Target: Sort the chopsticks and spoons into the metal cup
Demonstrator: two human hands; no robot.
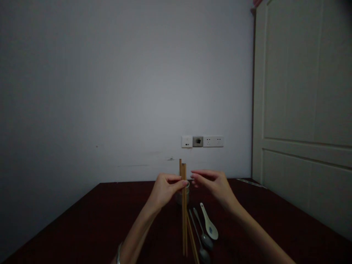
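My left hand pinches a pair of wooden chopsticks near their upper ends, thumb in front. The chopsticks hang upright with their lower tips toward me. To their right is my right hand, fingers slightly apart, holding nothing and not touching them. A pale round container stands behind the chopsticks, partly hidden by them and my left fingers. Another chopstick end rises beside the held pair; whether it stands in the container I cannot tell. More chopsticks lie on the table below.
Two metal spoons and a white ceramic spoon lie on the dark red table, right of the chopsticks. Behind the table rises a pale wall with sockets. A white panelled door stands at the right.
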